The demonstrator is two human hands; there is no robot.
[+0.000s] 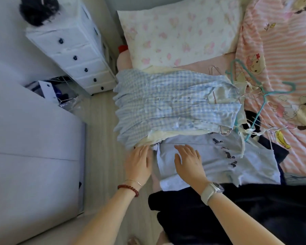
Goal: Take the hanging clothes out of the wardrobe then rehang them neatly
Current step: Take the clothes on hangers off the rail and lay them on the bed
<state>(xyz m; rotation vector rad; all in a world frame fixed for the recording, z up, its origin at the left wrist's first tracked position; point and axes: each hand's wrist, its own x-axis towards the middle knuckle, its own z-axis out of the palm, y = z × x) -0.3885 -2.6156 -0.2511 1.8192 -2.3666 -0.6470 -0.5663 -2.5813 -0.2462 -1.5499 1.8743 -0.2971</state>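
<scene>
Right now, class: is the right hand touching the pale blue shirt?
Touching. The head view shows the right hand lying flat, fingers straight, on the pale blue shirt.

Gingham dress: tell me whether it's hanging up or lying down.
Lying down: the gingham dress is spread flat across the bed, its teal hanger beside it.

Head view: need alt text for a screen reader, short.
Both hands, left hand and right hand, rest open on clothes laid across a bed: a blue checked dress and a pale blue garment. A teal hanger lies beside them.
</scene>
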